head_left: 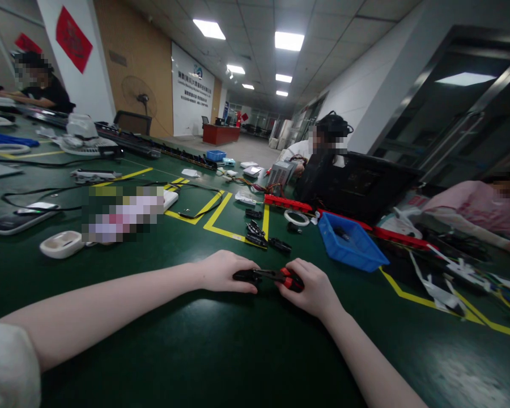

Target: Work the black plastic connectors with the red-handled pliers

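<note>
Both my hands rest on the green table [221, 351] near its middle. My left hand [223, 272] is closed on a small black part [244, 276]. My right hand [310, 290] is closed round the red and black handles of a pair of pliers [280, 276], whose jaws point left to the black part. Just beyond the hands lie several small black connectors [257, 233] beside yellow floor-tape lines.
A blue bin [351, 243] stands right of the hands, with a red strip [289, 203] and a white ring [296, 217] behind it. Phones and a white case [62, 243] lie at the left. Other people sit at the far left, centre back and right.
</note>
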Available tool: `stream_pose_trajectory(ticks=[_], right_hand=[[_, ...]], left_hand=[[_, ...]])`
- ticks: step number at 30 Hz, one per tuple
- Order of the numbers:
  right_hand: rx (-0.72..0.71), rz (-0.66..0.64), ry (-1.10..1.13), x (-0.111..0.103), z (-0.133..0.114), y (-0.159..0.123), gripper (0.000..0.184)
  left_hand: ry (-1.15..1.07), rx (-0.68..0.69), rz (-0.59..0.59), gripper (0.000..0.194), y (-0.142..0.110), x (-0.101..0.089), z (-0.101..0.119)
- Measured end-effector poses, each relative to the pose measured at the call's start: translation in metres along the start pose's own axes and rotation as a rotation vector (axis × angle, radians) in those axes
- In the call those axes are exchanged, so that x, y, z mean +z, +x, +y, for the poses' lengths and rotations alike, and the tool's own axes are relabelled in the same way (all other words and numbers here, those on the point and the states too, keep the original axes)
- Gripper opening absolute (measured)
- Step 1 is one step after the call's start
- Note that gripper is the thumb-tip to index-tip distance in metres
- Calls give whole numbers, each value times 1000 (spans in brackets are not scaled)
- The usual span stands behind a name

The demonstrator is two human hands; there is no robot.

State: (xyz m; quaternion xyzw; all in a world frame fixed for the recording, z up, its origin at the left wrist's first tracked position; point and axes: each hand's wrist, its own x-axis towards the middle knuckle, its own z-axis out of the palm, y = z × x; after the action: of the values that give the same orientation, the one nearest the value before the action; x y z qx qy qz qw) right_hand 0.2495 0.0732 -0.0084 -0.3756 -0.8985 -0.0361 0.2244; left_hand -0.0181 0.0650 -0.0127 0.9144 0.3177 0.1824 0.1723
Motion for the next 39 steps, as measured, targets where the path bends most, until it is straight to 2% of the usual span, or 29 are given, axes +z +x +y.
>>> stream_pose_trajectory(ticks=[8, 12, 17, 22, 25, 31, 39], right_hand=[[-1, -16, 1, 0, -1, 0, 17], [-4, -14, -4, 1, 1, 0, 17], [-11, -23, -18, 3, 3, -1, 19], [27, -13, 12, 3, 3, 0, 19], [29, -10, 31, 2, 2, 0, 18], [16, -13, 53, 2, 2, 0, 17], [-13, -32, 39, 2, 1, 0, 17]], left_hand=[[-1, 23, -2, 44, 0, 1, -2], [-8, 28, 32, 50, -2, 2, -3], [-68, -25, 111, 55, -3, 2, -2], [-150, -119, 132, 42, -2, 3, -3], [-188, -67, 129, 35, -1, 3, -5], [-338, 10, 96, 34, -1, 2, -7], [-413, -13, 80, 34, 1, 0, -4]])
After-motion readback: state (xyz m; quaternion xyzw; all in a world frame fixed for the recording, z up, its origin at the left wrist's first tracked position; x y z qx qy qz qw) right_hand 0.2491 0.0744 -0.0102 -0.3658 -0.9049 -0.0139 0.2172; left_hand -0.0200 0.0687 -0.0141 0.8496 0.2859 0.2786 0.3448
